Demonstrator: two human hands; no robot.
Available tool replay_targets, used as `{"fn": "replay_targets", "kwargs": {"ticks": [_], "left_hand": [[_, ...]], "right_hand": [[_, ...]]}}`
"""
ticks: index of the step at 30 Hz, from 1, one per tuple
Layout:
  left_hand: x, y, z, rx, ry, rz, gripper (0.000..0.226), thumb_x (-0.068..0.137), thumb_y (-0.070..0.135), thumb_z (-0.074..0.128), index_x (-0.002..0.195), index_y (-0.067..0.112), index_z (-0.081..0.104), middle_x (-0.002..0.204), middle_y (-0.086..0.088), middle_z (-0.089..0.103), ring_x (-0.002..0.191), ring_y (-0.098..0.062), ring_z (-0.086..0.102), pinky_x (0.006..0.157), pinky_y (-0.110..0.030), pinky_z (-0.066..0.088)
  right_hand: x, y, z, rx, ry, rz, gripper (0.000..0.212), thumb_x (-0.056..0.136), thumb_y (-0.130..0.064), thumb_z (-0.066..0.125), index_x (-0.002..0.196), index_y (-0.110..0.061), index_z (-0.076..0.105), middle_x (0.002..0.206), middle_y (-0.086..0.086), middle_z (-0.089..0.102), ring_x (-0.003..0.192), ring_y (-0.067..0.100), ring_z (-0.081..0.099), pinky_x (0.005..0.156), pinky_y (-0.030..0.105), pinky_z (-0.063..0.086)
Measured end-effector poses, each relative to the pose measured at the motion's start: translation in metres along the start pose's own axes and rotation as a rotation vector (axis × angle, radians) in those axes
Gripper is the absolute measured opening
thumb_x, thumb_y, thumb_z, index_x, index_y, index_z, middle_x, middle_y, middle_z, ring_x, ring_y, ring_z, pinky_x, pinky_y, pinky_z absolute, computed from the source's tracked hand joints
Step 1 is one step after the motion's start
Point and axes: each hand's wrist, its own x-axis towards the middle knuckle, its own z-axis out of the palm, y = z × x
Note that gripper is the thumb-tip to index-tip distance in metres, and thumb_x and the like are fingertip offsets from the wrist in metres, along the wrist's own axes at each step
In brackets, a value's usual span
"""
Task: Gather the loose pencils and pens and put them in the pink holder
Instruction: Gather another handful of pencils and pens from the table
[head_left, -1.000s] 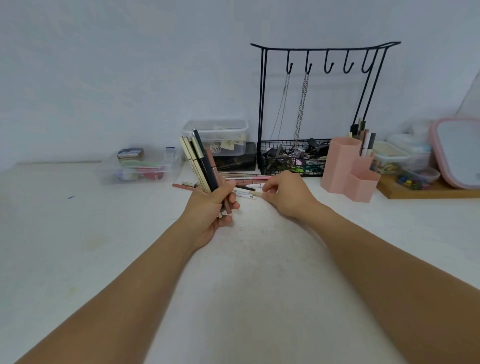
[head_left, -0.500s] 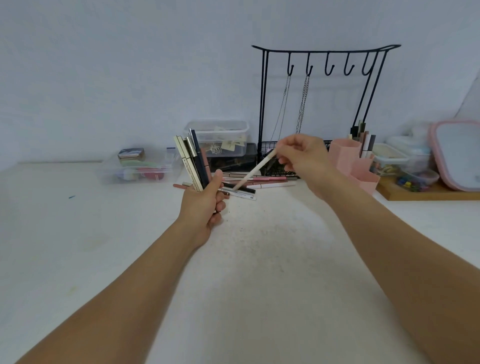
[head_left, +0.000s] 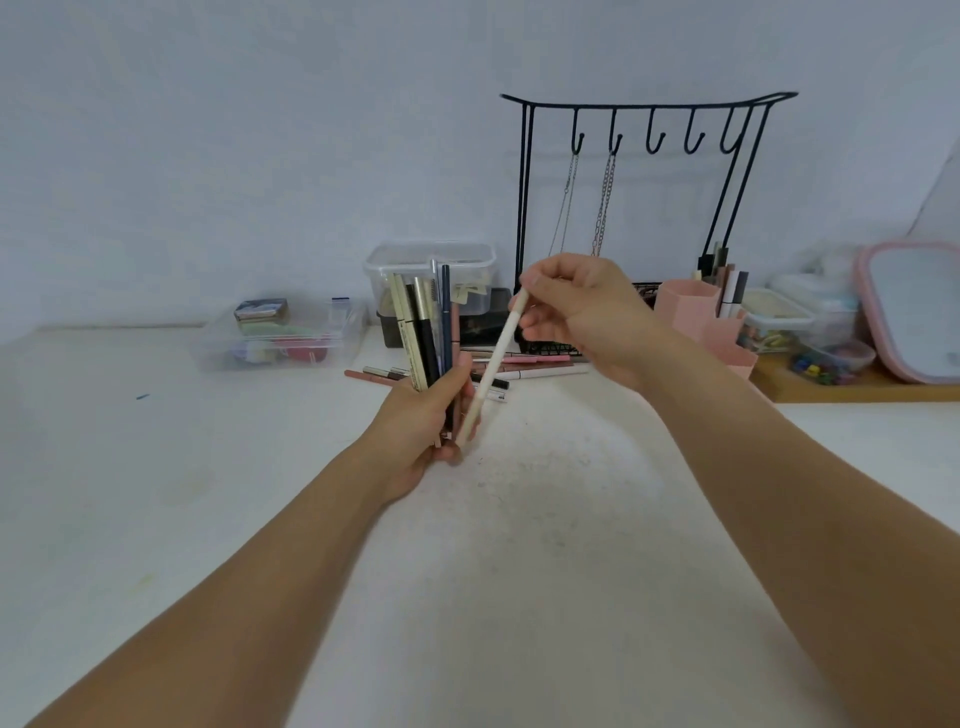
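My left hand (head_left: 422, 422) grips a bundle of several pens and pencils (head_left: 423, 325), held upright above the white table. My right hand (head_left: 582, 306) pinches the top end of a cream pencil (head_left: 493, 364), which slants down so its lower tip reaches the left hand's fingers. More loose pens (head_left: 524, 366) lie on the table just behind both hands. The pink holder (head_left: 691, 312) stands at the right, behind my right wrist, with a few pens standing in its rear compartments.
A black hook stand (head_left: 644, 171) with hanging chains and a wire basket stands at the back. Clear plastic boxes (head_left: 280, 338) (head_left: 431, 265) sit at the back left and centre. A wooden tray (head_left: 857, 387) with containers and a pink-framed mirror (head_left: 914, 306) fills the right edge.
My right hand picked the cream pencil off the table, lifted it and brought its lower end to the bundle in my left hand. The bundle has tilted more upright.
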Motion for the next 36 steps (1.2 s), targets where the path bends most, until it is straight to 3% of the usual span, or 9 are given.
{"fn": "replay_targets", "kwargs": {"ticks": [5,8,11,13,16,19,25,31,36], "left_hand": [[-0.004,0.001,0.001,-0.012,-0.119,-0.019,0.043,0.08,0.057,0.068,0.085,0.015,0.059,0.061,-0.004,0.057,0.051,-0.016,0.051,0.036,-0.02,0.032],[-0.004,-0.002,0.001,0.003,-0.178,-0.016,0.036,0.071,0.038,0.081,0.084,0.017,0.053,0.057,0.002,0.043,0.047,-0.011,0.039,0.033,-0.017,0.026],[-0.002,-0.004,0.0,-0.038,-0.144,-0.013,0.03,0.082,0.019,0.079,0.078,0.019,0.05,0.057,0.003,0.037,0.045,-0.009,0.034,0.031,-0.017,0.026],[-0.001,-0.003,0.0,-0.078,-0.101,0.0,0.026,0.088,0.021,0.075,0.081,0.019,0.051,0.058,0.003,0.039,0.047,-0.01,0.036,0.033,-0.019,0.029],[0.002,-0.003,0.0,-0.141,-0.038,0.023,0.018,0.091,0.023,0.073,0.09,0.018,0.056,0.059,0.001,0.043,0.05,-0.013,0.041,0.039,-0.022,0.035],[0.006,-0.004,-0.002,-0.161,0.003,0.041,0.017,0.093,0.024,0.071,0.094,0.016,0.056,0.059,0.0,0.046,0.051,-0.014,0.044,0.044,-0.025,0.041],[0.011,-0.008,-0.002,-0.142,0.066,0.055,0.014,0.095,0.023,0.07,0.096,0.014,0.06,0.06,-0.001,0.053,0.055,-0.016,0.052,0.05,-0.029,0.051],[0.011,-0.01,-0.003,-0.121,0.049,0.059,0.022,0.092,0.029,0.073,0.092,0.014,0.057,0.06,-0.002,0.046,0.052,-0.015,0.045,0.047,-0.027,0.044],[0.008,-0.007,-0.001,-0.108,0.069,0.058,0.025,0.092,0.033,0.072,0.084,0.018,0.054,0.056,0.002,0.041,0.046,-0.012,0.039,0.042,-0.024,0.035]], "right_hand": [[-0.002,0.012,0.018,-0.046,-0.017,-0.054,0.017,0.098,-0.003,0.06,0.109,0.008,0.065,0.086,0.017,0.071,0.065,0.016,0.069,0.07,0.029,0.063],[-0.002,0.019,0.022,-0.054,-0.027,-0.064,0.017,0.097,-0.002,0.061,0.109,0.008,0.066,0.084,0.015,0.071,0.066,0.014,0.071,0.068,0.025,0.062],[0.0,0.026,0.018,-0.087,0.005,-0.083,0.016,0.097,-0.007,0.062,0.111,-0.002,0.07,0.095,0.013,0.074,0.081,0.018,0.073,0.074,0.028,0.063],[0.007,0.037,0.005,-0.348,0.056,-0.134,0.017,0.097,-0.014,0.065,0.113,-0.011,0.07,0.101,0.006,0.073,0.087,0.015,0.07,0.078,0.028,0.059],[0.013,0.061,-0.018,-0.895,0.031,-0.133,0.022,0.093,-0.016,0.069,0.114,-0.012,0.069,0.108,0.003,0.07,0.097,0.019,0.064,0.088,0.031,0.051],[0.009,0.084,-0.03,-1.119,-0.002,-0.082,0.022,0.095,-0.017,0.065,0.116,-0.013,0.065,0.117,0.005,0.067,0.107,0.026,0.06,0.092,0.038,0.05],[0.012,0.091,-0.031,-1.258,-0.051,-0.075,0.03,0.098,-0.023,0.061,0.126,-0.014,0.061,0.125,0.01,0.061,0.111,0.03,0.057,0.095,0.041,0.049],[0.011,0.091,-0.031,-1.334,-0.069,-0.027,0.037,0.101,-0.028,0.053,0.137,-0.018,0.054,0.132,0.01,0.049,0.123,0.032,0.045,0.098,0.042,0.044],[0.011,0.09,-0.03,-1.362,-0.055,-0.025,0.021,0.101,-0.028,0.052,0.118,-0.016,0.057,0.125,0.006,0.052,0.118,0.03,0.045,0.091,0.041,0.045]]}}
